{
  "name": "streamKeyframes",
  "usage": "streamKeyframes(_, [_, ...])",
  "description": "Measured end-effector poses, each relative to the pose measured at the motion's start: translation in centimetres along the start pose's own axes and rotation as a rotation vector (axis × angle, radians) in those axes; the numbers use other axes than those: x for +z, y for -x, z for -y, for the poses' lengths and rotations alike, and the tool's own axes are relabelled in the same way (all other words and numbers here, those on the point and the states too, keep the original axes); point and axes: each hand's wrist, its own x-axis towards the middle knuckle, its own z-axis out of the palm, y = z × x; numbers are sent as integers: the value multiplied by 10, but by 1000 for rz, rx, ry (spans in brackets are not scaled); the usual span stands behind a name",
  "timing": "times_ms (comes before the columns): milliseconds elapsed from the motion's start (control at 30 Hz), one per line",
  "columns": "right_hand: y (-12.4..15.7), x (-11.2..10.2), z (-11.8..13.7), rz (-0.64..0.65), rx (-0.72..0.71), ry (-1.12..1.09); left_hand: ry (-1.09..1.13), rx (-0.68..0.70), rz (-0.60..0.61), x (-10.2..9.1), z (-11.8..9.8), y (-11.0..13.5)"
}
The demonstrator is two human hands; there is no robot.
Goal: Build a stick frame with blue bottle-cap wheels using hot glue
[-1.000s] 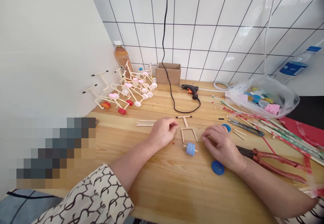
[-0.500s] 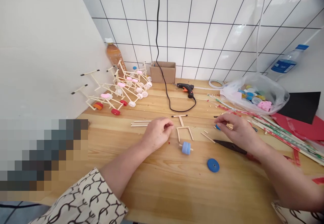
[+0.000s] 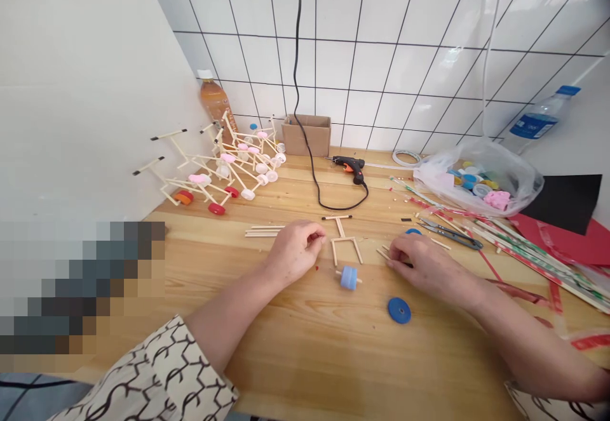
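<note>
A small frame of wooden sticks [image 3: 345, 240] lies on the wooden table [image 3: 305, 351]. Below it sits a light blue cap wheel on a stick axle [image 3: 349, 277]. My left hand [image 3: 295, 249] rests curled just left of the frame, fingertips pinched together; what they hold is too small to make out. My right hand [image 3: 419, 263] lies to the frame's right, its fingertips closed on a short wooden stick [image 3: 381, 253] on the table. A dark blue cap [image 3: 399, 310] lies below that hand, and another blue cap [image 3: 412, 232] peeks out behind it.
Several finished stick carts with cap wheels [image 3: 223, 167] stand at back left by an orange bottle [image 3: 214, 100]. A glue gun [image 3: 351, 167] with black cord, a cardboard box [image 3: 307, 135], a bag of caps [image 3: 479, 180], scissors [image 3: 450, 233], loose sticks [image 3: 264, 232] and red paper [image 3: 567, 243] lie around.
My right hand went up and right toward the blue cap, then came back down-left onto the short stick beside the frame. My left hand stayed still.
</note>
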Motion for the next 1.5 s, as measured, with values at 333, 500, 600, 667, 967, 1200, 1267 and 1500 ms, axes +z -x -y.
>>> streamKeyframes(333, [-4, 8, 7, -73, -18, 110, 66, 203, 64, 1, -7, 5])
streamKeyframes(500, [-4, 9, 11, -95, -18, 144, 103, 281, 117, 1, -8, 7])
streamKeyframes(600, [-5, 10, 10, -111, -19, 146, 102, 288, 116, 1, -11, 7])
streamKeyframes(667, [-6, 12, 9, -122, -23, 146, 90, 296, 110, 1, -12, 8])
streamKeyframes(967, [-7, 17, 11, -139, -39, 176, 61, 288, 78, 2, -9, 7])
streamKeyframes(1200, [-8, 19, 11, -123, -36, 194, 67, 300, 79, 3, -10, 8])
streamKeyframes(1267, [-8, 20, 11, -123, -37, 196, 59, 291, 65, 2, -10, 7])
streamKeyframes(1500, [-9, 21, 4, -149, -52, 183, -15, 141, -113, -11, -5, -1])
